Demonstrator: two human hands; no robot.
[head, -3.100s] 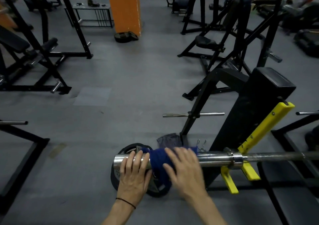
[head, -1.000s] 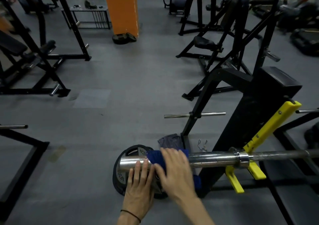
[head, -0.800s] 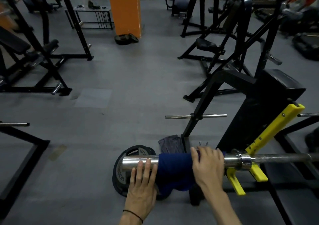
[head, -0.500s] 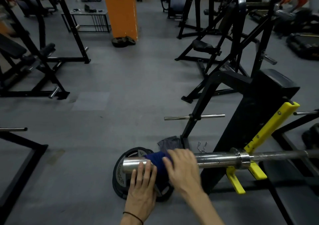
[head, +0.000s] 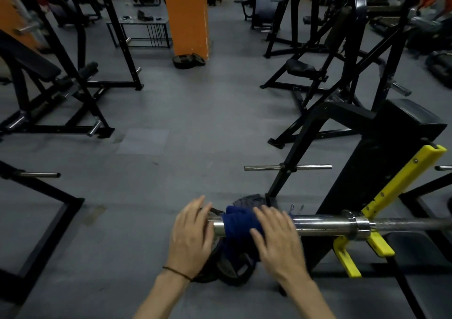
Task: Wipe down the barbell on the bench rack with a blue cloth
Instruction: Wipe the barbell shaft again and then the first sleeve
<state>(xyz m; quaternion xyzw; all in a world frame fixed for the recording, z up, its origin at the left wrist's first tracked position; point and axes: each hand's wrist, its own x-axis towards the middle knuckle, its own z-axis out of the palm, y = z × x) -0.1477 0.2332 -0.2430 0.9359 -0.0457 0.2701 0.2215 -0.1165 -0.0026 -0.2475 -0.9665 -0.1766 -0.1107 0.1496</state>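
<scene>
1. The barbell [head: 327,225] lies level across the yellow hooks [head: 381,242] of the bench rack [head: 367,171].
2. The blue cloth [head: 236,223] is draped over the barbell's free end.
3. The right hand [head: 276,235] presses the cloth onto the barbell, grip flat, fingers straight.
4. The left hand [head: 192,235] covers the barbell's tip, fingers extended, clasping nothing.
5. A weight plate [head: 232,272] lies on the floor beneath the barbell's end.

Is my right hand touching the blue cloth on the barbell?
Touching. The head view shows the right hand pressed over the blue cloth, draped on the barbell sleeve.
</scene>
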